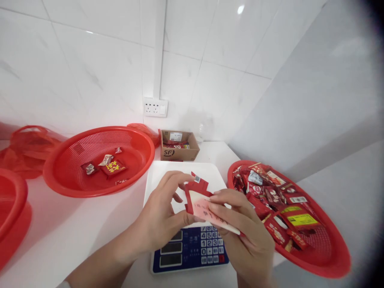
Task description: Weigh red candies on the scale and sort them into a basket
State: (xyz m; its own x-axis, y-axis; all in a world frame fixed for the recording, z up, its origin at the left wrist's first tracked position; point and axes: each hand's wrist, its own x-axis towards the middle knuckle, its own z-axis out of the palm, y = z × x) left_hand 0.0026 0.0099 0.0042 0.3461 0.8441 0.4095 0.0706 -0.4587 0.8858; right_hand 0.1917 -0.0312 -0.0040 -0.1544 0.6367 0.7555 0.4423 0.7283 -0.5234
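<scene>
Between my hands, above an electronic scale [192,250], is a small red and cream paper packet [201,206], tilted. A red flap with a barcode sticks up at its far end. My left hand [163,208] pinches the packet's left edge with the thumb, fingers curved over the flap. My right hand [247,228] grips the cream side and right end. Whether anything is inside the packet cannot be seen. The scale's white pan [154,176] lies beneath, partly covered by both hands, and its blue key panel shows in front.
A red basket [336,256] full of wrapped snacks stands at right. Another red basket [63,182] at left holds several packets. A cardboard box [183,154] with packets sits behind the scale, near the wall. Red bags [30,148] and a red tub [18,192] are far left.
</scene>
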